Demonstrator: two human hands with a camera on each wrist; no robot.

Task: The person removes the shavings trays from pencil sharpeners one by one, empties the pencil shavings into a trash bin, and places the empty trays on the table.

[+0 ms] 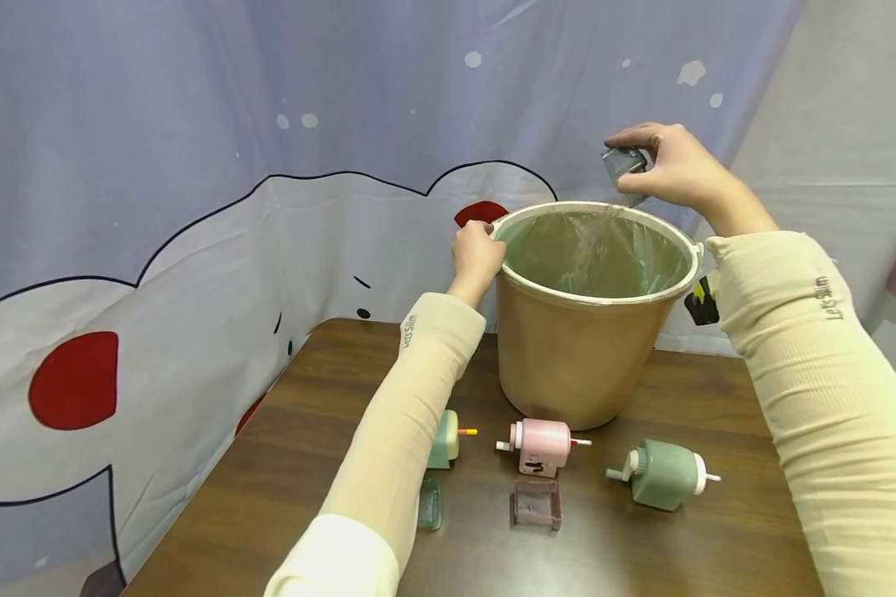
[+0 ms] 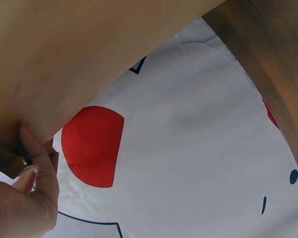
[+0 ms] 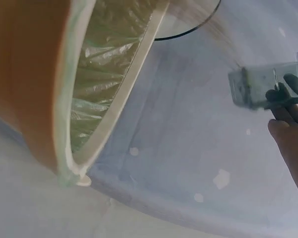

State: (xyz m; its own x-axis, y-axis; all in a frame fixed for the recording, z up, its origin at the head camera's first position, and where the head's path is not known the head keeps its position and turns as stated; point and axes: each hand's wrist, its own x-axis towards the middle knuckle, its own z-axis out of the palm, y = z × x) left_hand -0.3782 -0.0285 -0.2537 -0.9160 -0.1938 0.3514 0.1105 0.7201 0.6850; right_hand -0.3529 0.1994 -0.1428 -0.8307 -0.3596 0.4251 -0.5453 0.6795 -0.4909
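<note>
Fingers [image 3: 288, 106] half-cover blurred tray [image 3: 260, 87].

Both sleeved arms reach forward. The left hand [image 1: 476, 259] sits mid-frame, fingers curled in a grip. The right hand [image 1: 668, 170], raised at upper right, pinches with fingertips.

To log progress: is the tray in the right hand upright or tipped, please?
Tipped: the right hand tilts the tray over the bin; shavings stream out.
</note>
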